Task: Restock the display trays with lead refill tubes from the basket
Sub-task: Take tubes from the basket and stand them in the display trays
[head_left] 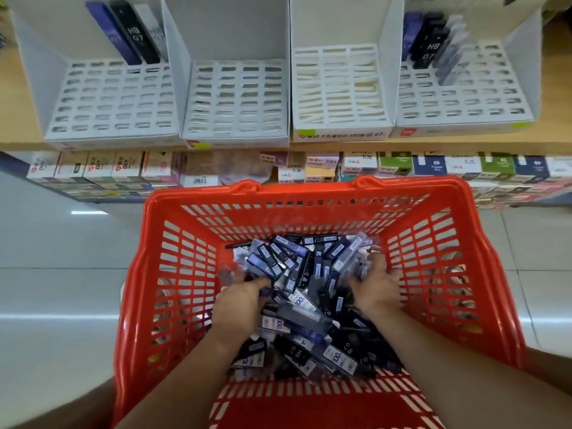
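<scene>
Reaching down with both arms, I have my hands inside the red basket (pixel 309 189), which sits on the pale tiled floor (pixel 62 274) right in front of me. My left hand (pixel 244 301) is sunk knuckles-up into the heap of lead tubes (pixel 306 292), its fingers bent down among them. My right hand (pixel 376 289) is at the right side of the same heap, with its fingertips buried in some clear-wrapped tubes. Both sets of fingers are smeared by blur, so I cannot tell whether either hand has actually got hold of a tube or is only pushing through the pile. The tubes are purple, black and clear, lying crisscross over the basket's bottom.

Beyond the far rim of the basket, a low shelf holds a row of small boxes (pixel 102 168) standing side by side. Above that, on a wooden shelf (pixel 18 103), four white slotted trays sit edge to edge. The far-left tray (pixel 111 100) has three tubes leaning in its back row (pixel 130 32): one purple, one black, one grey. The second tray (pixel 235 97) and third tray (pixel 337 85) stand between. The far-right tray (pixel 464 91) has a small cluster of tubes at its back left corner (pixel 433 41).
</scene>
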Available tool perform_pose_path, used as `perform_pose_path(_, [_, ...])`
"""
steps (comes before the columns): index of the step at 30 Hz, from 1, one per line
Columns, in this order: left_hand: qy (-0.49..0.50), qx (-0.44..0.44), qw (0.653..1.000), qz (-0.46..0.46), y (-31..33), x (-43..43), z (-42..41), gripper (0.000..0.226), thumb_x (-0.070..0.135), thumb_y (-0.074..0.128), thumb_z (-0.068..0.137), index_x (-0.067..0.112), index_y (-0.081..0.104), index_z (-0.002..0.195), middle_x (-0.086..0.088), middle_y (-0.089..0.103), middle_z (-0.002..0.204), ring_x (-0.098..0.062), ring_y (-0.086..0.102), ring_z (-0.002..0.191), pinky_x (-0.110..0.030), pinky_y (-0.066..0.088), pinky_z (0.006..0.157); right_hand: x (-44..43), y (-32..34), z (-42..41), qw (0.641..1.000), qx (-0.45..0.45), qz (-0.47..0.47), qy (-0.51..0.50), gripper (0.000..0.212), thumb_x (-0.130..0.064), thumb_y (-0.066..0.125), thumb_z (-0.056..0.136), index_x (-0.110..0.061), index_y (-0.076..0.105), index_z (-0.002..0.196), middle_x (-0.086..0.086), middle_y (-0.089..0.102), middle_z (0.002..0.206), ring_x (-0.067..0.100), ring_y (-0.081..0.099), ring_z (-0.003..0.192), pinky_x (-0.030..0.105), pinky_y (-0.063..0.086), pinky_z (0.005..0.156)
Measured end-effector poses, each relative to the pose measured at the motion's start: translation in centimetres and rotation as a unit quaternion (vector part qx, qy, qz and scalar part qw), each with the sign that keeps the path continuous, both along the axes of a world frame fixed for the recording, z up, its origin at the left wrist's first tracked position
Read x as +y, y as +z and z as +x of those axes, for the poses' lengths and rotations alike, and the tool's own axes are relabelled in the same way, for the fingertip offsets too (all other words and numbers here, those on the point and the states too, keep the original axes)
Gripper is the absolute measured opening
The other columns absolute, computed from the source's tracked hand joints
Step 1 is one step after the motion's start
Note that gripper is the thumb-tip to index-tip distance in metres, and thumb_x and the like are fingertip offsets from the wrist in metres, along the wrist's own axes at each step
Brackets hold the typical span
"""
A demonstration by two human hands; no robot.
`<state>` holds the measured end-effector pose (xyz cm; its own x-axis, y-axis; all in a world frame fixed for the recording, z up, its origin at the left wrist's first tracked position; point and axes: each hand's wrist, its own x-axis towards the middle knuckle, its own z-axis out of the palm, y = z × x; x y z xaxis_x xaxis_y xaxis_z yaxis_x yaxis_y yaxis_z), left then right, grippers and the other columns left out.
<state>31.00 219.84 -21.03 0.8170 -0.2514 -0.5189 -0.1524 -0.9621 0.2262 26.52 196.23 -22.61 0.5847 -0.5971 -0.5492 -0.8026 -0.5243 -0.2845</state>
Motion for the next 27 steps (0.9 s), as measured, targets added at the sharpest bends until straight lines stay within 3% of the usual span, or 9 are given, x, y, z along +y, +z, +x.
perform_pose_path(4, [0.021, -0.048, 0.999, 0.005, 1.2, 0.6, 1.4, 0.030, 0.045, 0.044, 0.098, 0.032, 0.055, 0.123, -0.002, 0.070, 0.095, -0.023, 0.066, 0.081, -0.030, 0.051, 0.062, 1.7, -0.3, -0.2, 0.990, -0.087, 0.114, 0.002, 0.037, -0.013, 0.063, 0.092, -0.025, 0.037, 0.117, 0.008, 0.064, 0.081, 0.026, 0.062, 0.062, 0.033, 0.049, 0.052])
perform_pose_path(7, [0.096, -0.040, 0.993, -0.051, 1.6, 0.5, 2.3, 0.036, 0.049, 0.043, 0.097, 0.025, 0.058, 0.119, 0.000, 0.065, 0.074, -0.021, 0.061, 0.064, -0.028, 0.042, 0.050, 3.9, -0.3, 0.2, 0.982, -0.084, 0.166, -0.015, 0.024, -0.013, 0.063, 0.093, -0.019, 0.050, 0.113, 0.010, 0.068, 0.092, 0.029, 0.066, 0.081, 0.032, 0.052, 0.066])
perform_pose_path(10, [0.175, -0.023, 0.977, -0.121, 1.6, -0.8, 2.6, 0.036, 0.048, 0.045, 0.096, 0.018, 0.063, 0.104, 0.006, 0.055, 0.064, -0.017, 0.053, 0.058, -0.027, 0.038, 0.051, 4.7, -0.3, 0.1, 0.984, -0.118, 0.131, -0.021, 0.024, -0.017, 0.056, 0.098, -0.007, 0.062, 0.118, 0.018, 0.069, 0.095, 0.029, 0.063, 0.074, 0.026, 0.042, 0.057])
perform_pose_path(13, [0.215, -0.036, 0.968, -0.121, 1.1, -2.3, 2.7, 0.029, 0.044, 0.044, 0.098, 0.021, 0.058, 0.110, -0.002, 0.067, 0.080, -0.025, 0.062, 0.071, -0.032, 0.049, 0.061, 4.6, 0.6, 0.8, 0.981, -0.155, 0.117, -0.024, 0.019, -0.017, 0.051, 0.099, -0.006, 0.059, 0.111, 0.016, 0.066, 0.092, 0.025, 0.057, 0.065, 0.024, 0.031, 0.052])
perform_pose_path(16, [0.269, -0.031, 0.959, -0.089, 0.8, -3.8, 3.2, 0.029, 0.044, 0.046, 0.096, 0.020, 0.048, 0.111, -0.007, 0.063, 0.099, -0.026, 0.059, 0.074, -0.034, 0.046, 0.064, 5.7, 1.8, 2.2, 0.983, -0.105, 0.148, 0.011, 0.022, -0.024, 0.054, 0.097, -0.010, 0.060, 0.113, 0.002, 0.065, 0.079, 0.014, 0.054, 0.056, 0.023, 0.033, 0.048])
perform_pose_path(19, [0.364, 0.012, 0.928, -0.082, 0.6, -5.6, 4.1, 0.051, 0.053, 0.059, 0.086, 0.016, 0.040, 0.116, -0.011, 0.038, 0.126, -0.035, 0.058, 0.097, -0.039, 0.041, 0.072, 7.3, 2.1, 3.0, 0.990, -0.021, 0.134, 0.035, 0.047, -0.051, 0.059, 0.091, -0.015, 0.057, 0.121, 0.001, 0.066, 0.107, 0.015, 0.058, 0.074, 0.025, 0.039, 0.061])
perform_pose_path(21, [0.398, 0.022, 0.914, -0.076, 0.2, -6.6, 4.7, 0.069, 0.055, 0.067, 0.079, 0.013, 0.034, 0.122, -0.012, 0.031, 0.132, -0.038, 0.054, 0.108, -0.041, 0.044, 0.077, 8.0, 1.9, 3.3, 0.993, 0.019, 0.092, 0.071, 0.054, -0.063, 0.059, 0.086, -0.018, 0.057, 0.116, 0.001, 0.064, 0.112, 0.019, 0.060, 0.084, 0.027, 0.041, 0.061])
perform_pose_path(24, [0.425, 0.009, 0.901, -0.085, -0.2, -6.8, 5.2, 0.082, 0.054, 0.074, 0.073, 0.013, 0.033, 0.131, -0.011, 0.032, 0.136, -0.037, 0.051, 0.115, -0.042, 0.045, 0.085, 8.6, 1.5, 4.0, 0.993, 0.053, 0.072, 0.082, 0.050, -0.066, 0.061, 0.082, -0.018, 0.051, 0.096, -0.001, 0.064, 0.098, 0.020, 0.055, 0.076, 0.028, 0.042, 0.058])
perform_pose_path(27, [0.430, -0.029, 0.892, -0.139, -1.1, -5.2, 5.3, 0.068, 0.044, 0.078, 0.072, 0.016, 0.052, 0.128, -0.008, 0.051, 0.129, -0.029, 0.054, 0.113, -0.036, 0.045, 0.090, 8.9, 1.2, 4.5, 0.991, 0.055, 0.119, 0.005, 0.057, -0.061, 0.069, 0.079, -0.016, 0.057, 0.111, 0.000, 0.063, 0.093, 0.021, 0.058, 0.076, 0.027, 0.041, 0.054])
